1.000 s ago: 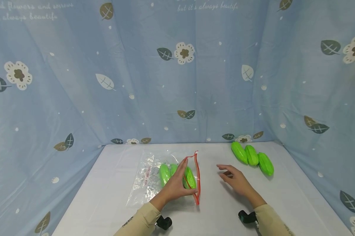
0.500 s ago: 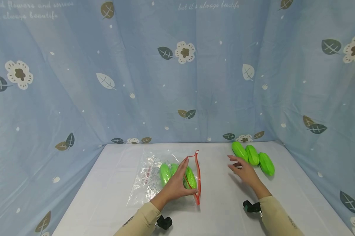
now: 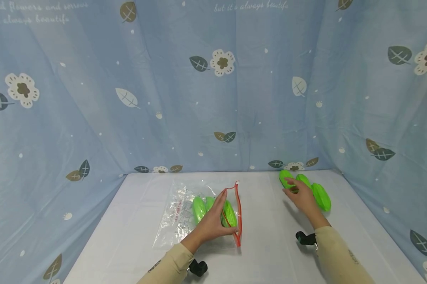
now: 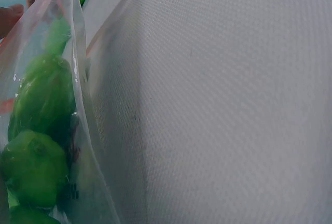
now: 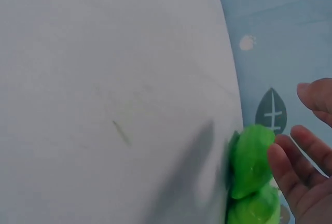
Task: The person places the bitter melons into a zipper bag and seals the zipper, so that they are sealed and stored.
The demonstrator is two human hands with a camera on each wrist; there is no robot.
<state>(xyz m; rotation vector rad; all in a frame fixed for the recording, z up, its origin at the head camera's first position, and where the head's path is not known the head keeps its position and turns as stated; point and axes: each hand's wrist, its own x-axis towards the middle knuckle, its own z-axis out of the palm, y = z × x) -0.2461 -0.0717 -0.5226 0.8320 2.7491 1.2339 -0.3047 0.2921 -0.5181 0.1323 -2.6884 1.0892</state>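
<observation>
In the head view, my left hand (image 3: pixel 210 225) holds the mouth of a clear zip bag (image 3: pixel 178 201) with thumb and fingers set apart along its red-edged opening. Inside lie several bright green, ridged, oblong fruit-like pieces (image 3: pixel 198 210), partly behind the hand. The left wrist view shows the bag (image 4: pixel 85 130) and green pieces (image 4: pixel 36 169) through the film. My right hand (image 3: pixel 302 197) reaches over the back right, fingers loosely bent and apart from the thumb, overlapping the left one of three loose green pieces (image 3: pixel 321 197). In the right wrist view, its fingertips are beside a green piece (image 5: pixel 254 156).
A white table (image 3: pixel 266 252) carries everything. Behind and at the sides hangs a blue curtain (image 3: pixel 249 98) with leaf and flower prints, meeting the table's back edge close behind the loose pieces. Black wrist-camera mounts (image 3: pixel 198 268) sit below both hands.
My right hand has moved right and away from me, from mid-table to over the loose green pieces. The left hand and bag have stayed in place.
</observation>
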